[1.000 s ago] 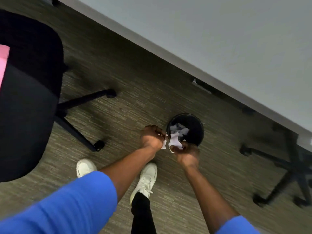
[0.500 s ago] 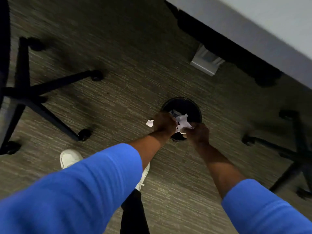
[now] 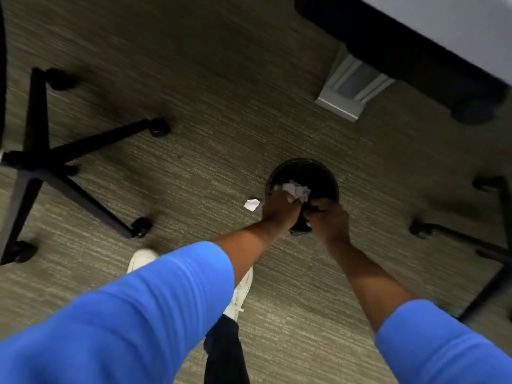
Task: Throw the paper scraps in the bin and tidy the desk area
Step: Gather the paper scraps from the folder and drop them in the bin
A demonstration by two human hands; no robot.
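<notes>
A round black bin stands on the carpet below me. Both my hands are over its near rim. My left hand is closed around a bunch of white paper scraps that stick out over the bin's mouth. My right hand is beside it with its fingers curled in; what it holds is hidden. One white paper scrap is just left of the bin and my left hand; whether it lies on the carpet or is falling I cannot tell.
A black chair base with castors stands at the left, another chair base at the right. The grey desk edge and its metal leg foot are at the top right. My white shoes are on the carpet.
I have leaned lower and my hands have moved from beside the bin to over its rim. One scrap has come away to the left of my left hand.
</notes>
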